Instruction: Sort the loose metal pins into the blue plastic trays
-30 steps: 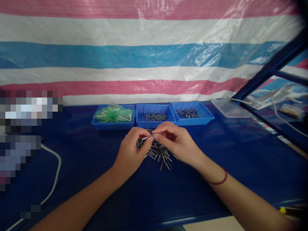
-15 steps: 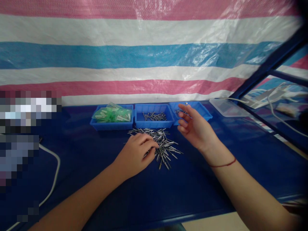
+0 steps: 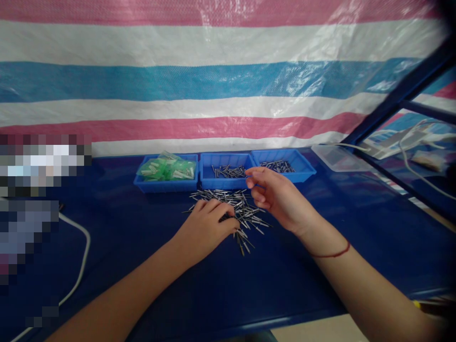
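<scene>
A loose pile of silver blind rivets (image 3: 245,213) lies on the blue table in front of the bins. My left hand (image 3: 208,225) rests on the near left side of this pile, its fingers and thumb curled down round some rivets; the fingertips are partly hidden among them. My right hand (image 3: 278,197) hovers above the pile's right side, before the middle and right bins. Its fingers are loosely bent and apart, with nothing visible in them. Rivets also lie in the middle blue bin (image 3: 228,184) and the right blue bin (image 3: 302,176).
The left blue bin (image 3: 167,186) holds green plastic bags with pale pieces. A clear plastic lid (image 3: 338,159) lies at the back right beside a dark metal frame (image 3: 395,107). A white cable (image 3: 85,251) runs along the left. A striped sheet (image 3: 213,80) hangs behind.
My right hand has moved left and slightly toward me, away from the right bin, uncovering the rivets in it. My left hand has shifted slightly right, its thumb reaching over the pile.
</scene>
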`<state>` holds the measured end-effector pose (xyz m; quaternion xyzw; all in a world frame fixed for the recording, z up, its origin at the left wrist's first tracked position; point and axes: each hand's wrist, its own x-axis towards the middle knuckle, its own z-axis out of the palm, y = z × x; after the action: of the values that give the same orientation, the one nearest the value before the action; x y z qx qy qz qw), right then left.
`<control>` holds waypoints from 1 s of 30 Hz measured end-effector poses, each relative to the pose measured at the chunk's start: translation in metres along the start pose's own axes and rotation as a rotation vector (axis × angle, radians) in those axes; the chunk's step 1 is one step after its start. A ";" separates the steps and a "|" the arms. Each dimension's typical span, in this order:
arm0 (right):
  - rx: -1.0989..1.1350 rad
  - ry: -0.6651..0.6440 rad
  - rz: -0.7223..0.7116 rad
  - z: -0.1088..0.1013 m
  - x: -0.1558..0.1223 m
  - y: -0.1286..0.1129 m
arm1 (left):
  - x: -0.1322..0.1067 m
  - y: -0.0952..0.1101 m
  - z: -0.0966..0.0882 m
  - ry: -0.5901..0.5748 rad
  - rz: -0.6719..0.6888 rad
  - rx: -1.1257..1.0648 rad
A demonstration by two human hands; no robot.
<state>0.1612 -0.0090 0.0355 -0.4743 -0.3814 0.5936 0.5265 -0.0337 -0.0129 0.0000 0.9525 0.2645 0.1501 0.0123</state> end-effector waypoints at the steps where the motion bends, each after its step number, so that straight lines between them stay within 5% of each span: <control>1: -0.056 -0.025 -0.025 0.001 -0.001 0.001 | 0.000 -0.001 0.001 0.005 0.008 0.004; 10: -0.612 -0.432 -0.141 0.004 -0.008 0.005 | 0.001 -0.011 -0.008 0.254 -0.067 -0.074; 22: -0.671 -0.539 -0.239 0.000 0.000 0.017 | 0.002 -0.008 -0.003 0.488 -0.519 -0.711; 30: -0.635 -0.550 -0.240 0.005 0.000 0.021 | -0.001 -0.006 -0.003 0.449 -0.518 -0.783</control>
<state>0.1507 -0.0124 0.0166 -0.3893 -0.7234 0.4858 0.2983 -0.0385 -0.0080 0.0016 0.7243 0.4115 0.4307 0.3473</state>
